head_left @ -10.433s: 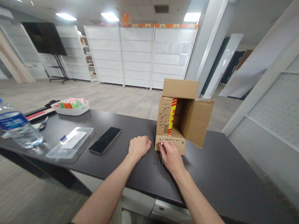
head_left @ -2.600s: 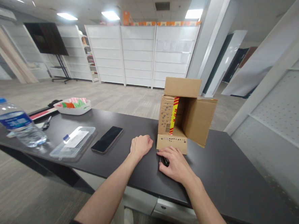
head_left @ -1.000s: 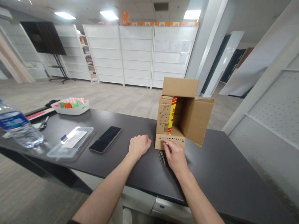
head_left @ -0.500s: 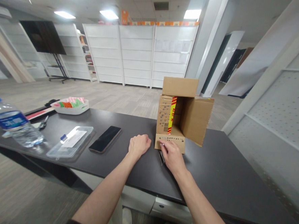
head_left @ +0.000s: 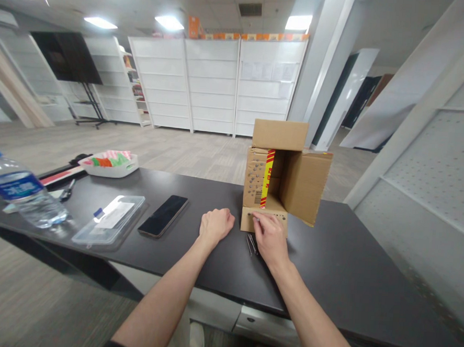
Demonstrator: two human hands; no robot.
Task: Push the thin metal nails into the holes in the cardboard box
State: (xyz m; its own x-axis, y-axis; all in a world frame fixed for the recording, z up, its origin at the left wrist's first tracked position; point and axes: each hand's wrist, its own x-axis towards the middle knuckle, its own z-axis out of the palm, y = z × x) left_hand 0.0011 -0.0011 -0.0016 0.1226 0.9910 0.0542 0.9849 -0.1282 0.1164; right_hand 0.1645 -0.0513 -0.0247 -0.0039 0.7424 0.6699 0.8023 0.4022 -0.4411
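With our right hand (head_left: 271,236) we pinch a small, silvery piece (head_left: 258,220) (mostly hidden, so we cannot name it) over the dark-dotted lower flap (head_left: 246,224) of an open brown cardboard box (head_left: 306,186), which stands on the black tabletop (head_left: 347,269). Our left hand (head_left: 216,224) rests, curled into a fist, left of the box. Thin silvery metal nails (head_left: 250,245) lie beside our right hand.

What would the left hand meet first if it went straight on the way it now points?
Most likely the cardboard box: the left hand angles toward its left edge, with a strip of dark table between. Depth is unclear in this single view, so the exact contact spot is uncertain.
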